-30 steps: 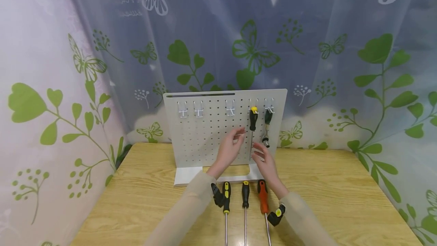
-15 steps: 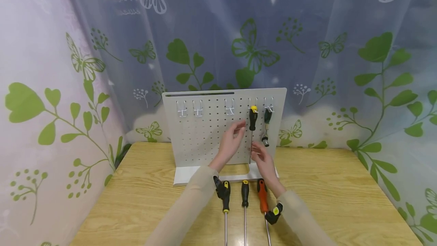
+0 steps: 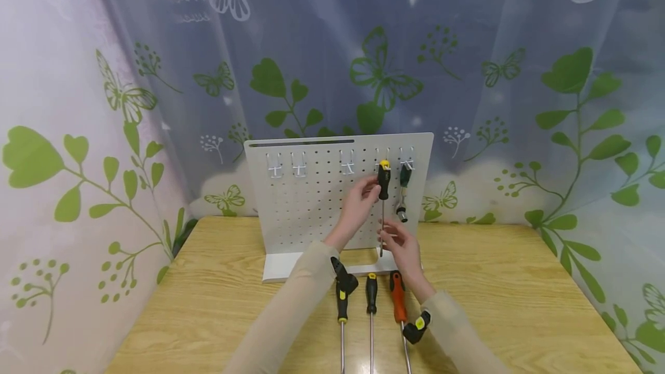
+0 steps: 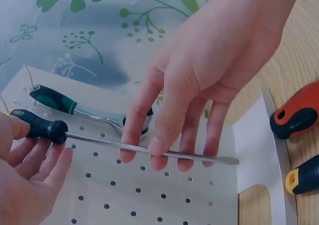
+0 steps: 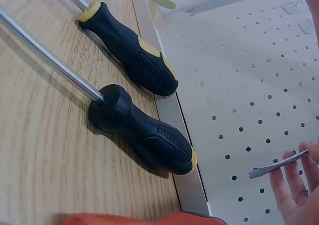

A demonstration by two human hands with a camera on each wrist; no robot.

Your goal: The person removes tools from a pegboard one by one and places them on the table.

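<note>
A flathead screwdriver (image 3: 384,180) with a black handle and yellow end hangs upright at a hook of the white pegboard (image 3: 312,212). My left hand (image 3: 358,204) holds its handle, thumb on one side and fingers on the other, as the left wrist view shows. Lower down, my right hand (image 3: 404,247) pinches the steel shaft (image 4: 114,144) between thumb and fingers. The flat tip (image 5: 259,173) sticks out past the right fingers. Just right of the screwdriver hangs a green-handled ratchet wrench (image 3: 404,180).
On the wooden table (image 3: 493,281) before the board lie a black-and-yellow screwdriver (image 3: 342,305), a black one (image 3: 371,293) and a red-handled one (image 3: 398,299). Bare wire hooks (image 3: 299,166) stand out from the board's left and middle. A patterned curtain (image 3: 312,45) hangs behind.
My left hand has moved up and right onto the screwdriver's handle. The right hand's fingers have come onto the shaft. The screwdriver stays at its hook.
</note>
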